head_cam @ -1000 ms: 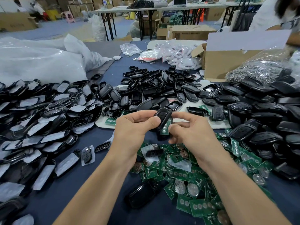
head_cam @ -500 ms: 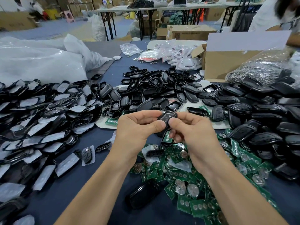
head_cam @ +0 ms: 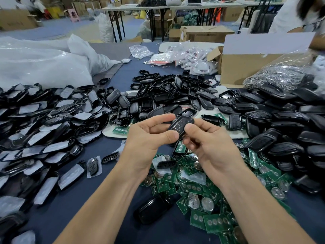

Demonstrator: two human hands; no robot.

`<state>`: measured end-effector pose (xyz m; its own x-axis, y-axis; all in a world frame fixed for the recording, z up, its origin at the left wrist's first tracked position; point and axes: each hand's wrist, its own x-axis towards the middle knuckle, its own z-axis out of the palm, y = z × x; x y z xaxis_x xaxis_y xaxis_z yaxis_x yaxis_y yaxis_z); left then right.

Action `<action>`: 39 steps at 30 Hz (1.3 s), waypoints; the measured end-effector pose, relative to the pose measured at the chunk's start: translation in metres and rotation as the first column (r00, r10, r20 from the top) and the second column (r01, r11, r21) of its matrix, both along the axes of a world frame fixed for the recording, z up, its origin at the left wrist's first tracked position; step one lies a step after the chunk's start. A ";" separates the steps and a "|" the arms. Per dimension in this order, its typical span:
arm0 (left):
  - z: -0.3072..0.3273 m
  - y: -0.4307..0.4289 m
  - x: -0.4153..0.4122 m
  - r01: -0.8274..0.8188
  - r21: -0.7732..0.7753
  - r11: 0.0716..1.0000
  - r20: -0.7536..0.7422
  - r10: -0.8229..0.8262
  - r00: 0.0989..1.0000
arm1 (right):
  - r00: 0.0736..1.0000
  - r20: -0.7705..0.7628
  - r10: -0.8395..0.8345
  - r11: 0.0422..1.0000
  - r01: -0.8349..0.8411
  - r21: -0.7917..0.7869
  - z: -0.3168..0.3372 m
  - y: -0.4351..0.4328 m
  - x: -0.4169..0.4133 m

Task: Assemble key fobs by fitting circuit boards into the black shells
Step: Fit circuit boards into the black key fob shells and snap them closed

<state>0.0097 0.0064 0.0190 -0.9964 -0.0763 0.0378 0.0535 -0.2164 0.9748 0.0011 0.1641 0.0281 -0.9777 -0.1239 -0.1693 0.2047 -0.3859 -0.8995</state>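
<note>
Both hands hold one black key fob shell [head_cam: 180,124] above the table's middle, its button face turned up. My left hand [head_cam: 149,138] pinches its left end between thumb and fingers. My right hand [head_cam: 209,143] grips its right end, thumb on top. Just below them a second black shell with a green circuit board [head_cam: 179,148] in it shows between the hands; which hand holds it I cannot tell. A heap of green circuit boards [head_cam: 202,196] with coin cells lies under my right forearm. Empty black shells [head_cam: 167,92] are piled beyond the hands.
Film-covered black shells [head_cam: 44,124] spread over the left side. Closed black fobs [head_cam: 281,124] fill the right. One glossy shell [head_cam: 153,208] lies near the front. An open cardboard box [head_cam: 246,66] and a bag of metal parts [head_cam: 284,74] stand at the back right; a person sits behind them.
The fob shell has been turned from edge-on to button face up and raised slightly. The board-filled part now sits lower, between the hands.
</note>
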 end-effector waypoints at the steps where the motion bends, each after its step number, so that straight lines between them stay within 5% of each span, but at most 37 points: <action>1: 0.000 0.001 0.000 -0.049 -0.026 0.998 -0.007 0.048 0.999 | 0.999 -0.014 -0.031 0.998 0.032 0.050 -0.002 0.000 0.000; 5: -0.001 0.007 0.005 -0.400 -0.370 0.838 -0.210 0.344 0.915 | 0.964 -0.214 -0.160 0.835 0.247 0.492 -0.013 -0.008 0.005; 8: 0.000 0.016 0.016 -0.508 -0.564 0.651 -0.383 0.339 0.860 | 0.985 -0.105 -0.138 0.939 0.164 0.303 -0.012 -0.019 0.008; 13: -0.002 0.022 0.018 -0.523 -0.670 0.527 -0.483 0.225 0.846 | 0.997 0.018 -0.072 0.993 0.071 0.091 -0.007 -0.017 0.007; 17: 0.001 0.021 0.017 -0.435 -0.609 0.663 -0.420 0.196 0.886 | 0.996 0.084 -0.032 0.994 0.040 -0.100 -0.005 -0.008 0.002; 20: 0.004 0.017 0.014 -0.469 -0.462 0.753 -0.331 0.344 0.879 | 0.991 0.125 -0.037 0.964 0.069 -0.256 -0.002 0.006 -0.008; 25: -0.004 0.017 0.008 -0.290 -0.831 0.475 -0.145 0.318 0.937 | 0.990 0.132 -0.050 0.960 0.084 -0.266 -0.003 0.022 -0.017; 29: -0.011 0.027 0.006 -0.142 -0.944 0.297 -0.079 0.215 0.974 | 0.993 0.114 -0.025 0.967 0.053 -0.248 -0.005 0.024 -0.018; 34: -0.013 0.019 -0.001 -0.054 -0.762 0.646 0.072 0.167 0.983 | 0.995 0.100 -0.002 0.975 0.024 -0.222 -0.004 0.025 -0.018; 39: -0.011 0.010 -0.002 -0.212 -0.523 0.825 0.028 0.266 0.964 | 0.995 0.087 0.050 0.982 -0.033 -0.188 -0.002 0.026 -0.016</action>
